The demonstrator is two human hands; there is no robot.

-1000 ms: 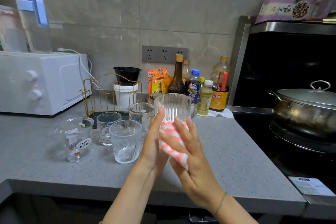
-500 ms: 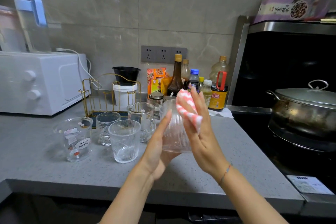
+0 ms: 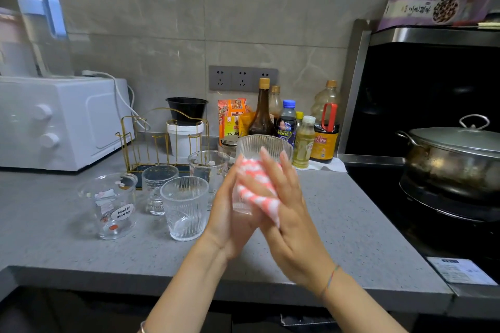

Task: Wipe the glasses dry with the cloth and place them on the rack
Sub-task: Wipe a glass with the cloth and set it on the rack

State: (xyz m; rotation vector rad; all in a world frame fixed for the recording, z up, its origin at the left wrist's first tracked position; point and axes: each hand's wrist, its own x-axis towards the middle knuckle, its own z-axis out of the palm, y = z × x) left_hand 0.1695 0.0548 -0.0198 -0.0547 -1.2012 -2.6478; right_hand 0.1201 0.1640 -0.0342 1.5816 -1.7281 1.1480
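Over counter (image 3: 341,227) front, left hand (image 3: 228,215) supports glass (image 3: 261,146), right hand (image 3: 293,220) presses cloth (image 3: 253,171)

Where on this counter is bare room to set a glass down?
Bare countertop lies right of the right hand, between the bottles and the hob. Another strip runs along the front edge before the Hello Kitty glass. Crowded: four glasses before the gold rack.
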